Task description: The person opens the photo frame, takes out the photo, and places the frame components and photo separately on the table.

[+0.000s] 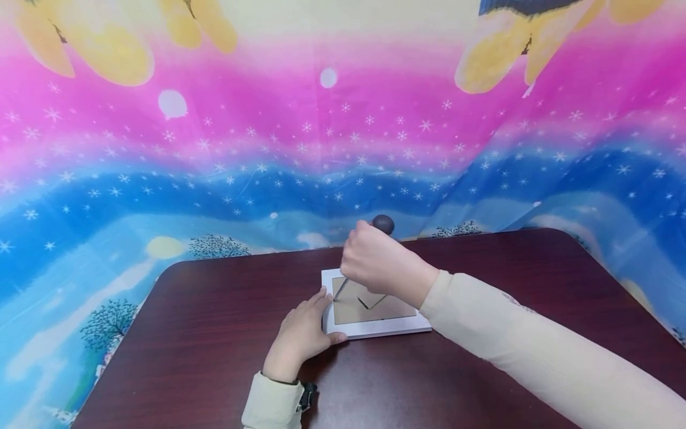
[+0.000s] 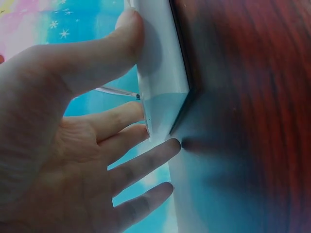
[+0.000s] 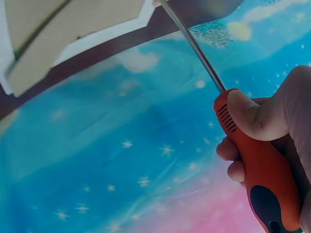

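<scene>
A white picture frame (image 1: 386, 329) lies on the table with its brown backing board (image 1: 348, 313) facing up. My left hand (image 1: 302, 330) rests against the frame's left near corner, thumb on the near side and some straight fingers touching the left side. In the left wrist view, the other fingers of that hand (image 2: 92, 145) extend beside the frame. My right hand (image 1: 383, 262) grips a screwdriver with a red and black handle (image 3: 257, 160). Its metal shaft (image 1: 340, 289) slants down to the backing's left edge. The exact tip contact is too small to tell.
The dark reddish-brown table (image 1: 214, 345) has rounded far corners. A colourful cloth (image 1: 300, 137) with snowflakes and trees hangs right behind its far edge. An angled dark line (image 1: 364, 304) shows on the backing beneath my right hand.
</scene>
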Demonstrator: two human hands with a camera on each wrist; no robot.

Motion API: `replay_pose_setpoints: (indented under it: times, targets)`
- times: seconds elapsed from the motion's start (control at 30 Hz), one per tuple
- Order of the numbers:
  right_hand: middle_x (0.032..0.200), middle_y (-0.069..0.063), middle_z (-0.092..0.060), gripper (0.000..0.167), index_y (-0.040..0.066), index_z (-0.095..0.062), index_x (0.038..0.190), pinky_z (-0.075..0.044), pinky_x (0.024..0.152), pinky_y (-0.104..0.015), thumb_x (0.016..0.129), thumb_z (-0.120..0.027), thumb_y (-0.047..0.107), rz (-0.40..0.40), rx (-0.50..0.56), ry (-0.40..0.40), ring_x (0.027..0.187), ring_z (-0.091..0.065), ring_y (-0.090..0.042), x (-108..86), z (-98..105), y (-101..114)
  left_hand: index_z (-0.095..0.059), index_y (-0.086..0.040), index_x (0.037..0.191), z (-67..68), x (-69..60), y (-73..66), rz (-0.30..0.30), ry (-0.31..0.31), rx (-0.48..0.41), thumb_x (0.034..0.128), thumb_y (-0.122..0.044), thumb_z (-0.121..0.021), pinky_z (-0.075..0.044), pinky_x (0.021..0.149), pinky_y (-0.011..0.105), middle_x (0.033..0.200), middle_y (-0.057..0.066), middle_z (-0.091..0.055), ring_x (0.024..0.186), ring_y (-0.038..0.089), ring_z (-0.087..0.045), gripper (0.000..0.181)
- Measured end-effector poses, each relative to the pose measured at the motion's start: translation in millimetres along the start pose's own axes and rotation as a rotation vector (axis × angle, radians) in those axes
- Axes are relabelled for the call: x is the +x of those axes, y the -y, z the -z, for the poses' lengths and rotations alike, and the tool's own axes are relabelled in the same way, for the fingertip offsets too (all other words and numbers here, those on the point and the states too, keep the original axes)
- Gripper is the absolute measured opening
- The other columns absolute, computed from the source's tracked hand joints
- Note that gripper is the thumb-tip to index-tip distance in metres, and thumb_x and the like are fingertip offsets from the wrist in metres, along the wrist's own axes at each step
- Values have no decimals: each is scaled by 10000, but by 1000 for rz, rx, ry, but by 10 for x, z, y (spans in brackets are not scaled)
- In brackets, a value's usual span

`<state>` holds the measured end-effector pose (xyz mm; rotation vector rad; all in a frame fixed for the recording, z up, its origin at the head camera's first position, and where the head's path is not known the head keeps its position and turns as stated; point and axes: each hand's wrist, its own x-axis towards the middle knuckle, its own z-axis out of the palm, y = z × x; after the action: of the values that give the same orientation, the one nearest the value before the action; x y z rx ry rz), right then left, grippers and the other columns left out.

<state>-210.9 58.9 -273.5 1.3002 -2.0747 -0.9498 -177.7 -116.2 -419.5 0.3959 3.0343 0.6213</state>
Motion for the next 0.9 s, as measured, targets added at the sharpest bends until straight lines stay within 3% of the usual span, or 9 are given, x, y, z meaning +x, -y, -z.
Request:
replay_pose_setpoints:
  times: [0.23,0.47,0.7,0.9]
  targets:
    - [678,83,-676,117,293,-726,740,-389,543,-294,807,-684,208,101,-92,53,548,-481,-111,264,148,44,-533,-32,1415,42,14,27,15,19,16,777,-402,-839,-426,996,577,1508,148,-443,1290,421,-487,799]
    - [712,93,-682,123,291,-741,807,-366,527,-305,871,-662,221,146,-105,73,550,-419,-107,370,207,97,-519,-47,1434,66,-2,99,56,18,20,774,-417,-840,-433,981,597,1511,133,-444,1285,430,-489,822]
    - [769,97,-708,80,319,-739,867,-481,624,-310,884,-668,289,182,-151,104,612,-558,-82,466,288,126,-506,-71,1448,59,1,115,24,12,-6,769,-415,-844,-445,962,598,1497,112,-465,1267,428,-506,833]
    - [780,95,-700,120,316,-727,887,-491,661,-301,898,-626,252,223,-228,97,640,-566,-68,552,340,173,-535,-116,1421,56,4,119,-20,-9,-12,771,-395,-846,-494,892,562,1377,89,-573,1157,382,-588,772]
